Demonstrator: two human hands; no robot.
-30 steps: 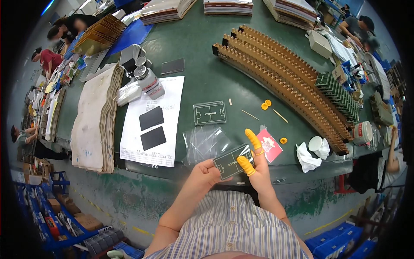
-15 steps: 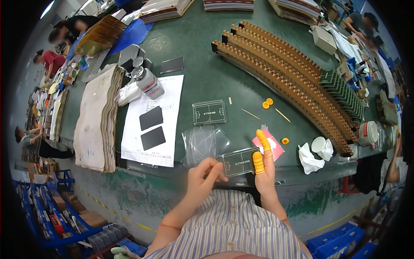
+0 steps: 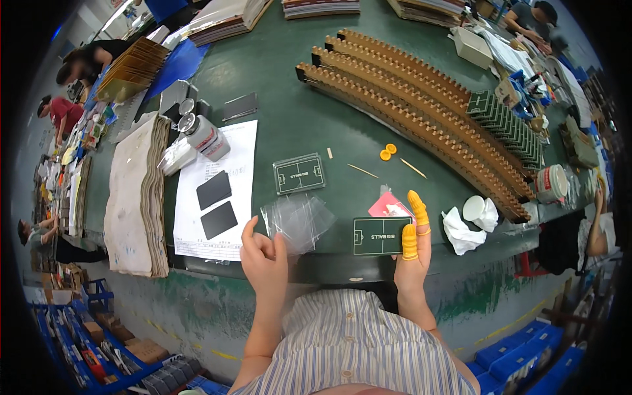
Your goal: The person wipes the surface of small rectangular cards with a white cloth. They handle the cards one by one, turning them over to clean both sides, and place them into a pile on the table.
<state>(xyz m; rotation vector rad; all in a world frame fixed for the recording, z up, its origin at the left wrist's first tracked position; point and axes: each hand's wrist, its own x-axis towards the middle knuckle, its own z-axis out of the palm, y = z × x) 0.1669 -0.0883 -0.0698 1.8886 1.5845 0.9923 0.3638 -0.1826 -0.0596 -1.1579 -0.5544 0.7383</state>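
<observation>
My right hand (image 3: 413, 263) grips a dark green card (image 3: 376, 236) by its right end, with ribbed yellow finger cots on the thumb and one finger. White pitch lines and lettering are printed on the card. My left hand (image 3: 265, 258) is apart from the card, its thumb and forefinger spread and the other fingers partly curled; nothing shows in it. Beside its fingertips lie clear plastic sleeves (image 3: 304, 220). Behind them rests a stack of similar green cards (image 3: 300, 174). A pink pad (image 3: 385, 205) is partly hidden behind the card and right hand.
Long slotted wooden racks (image 3: 408, 112) cross the right side, with green cards (image 3: 505, 128) standing in them. Two black cards (image 3: 218, 220) and a metal-topped bottle (image 3: 205, 138) are on a paper sheet (image 3: 240, 168). Yellow finger cots (image 3: 387, 153), wooden sticks (image 3: 413, 168) and crumpled tissue (image 3: 463, 230) lie around.
My left hand has let go of the card's left end and moved left to the plastic sleeves. The card in my right hand has turned level and shifted right. The whole view has shifted slightly.
</observation>
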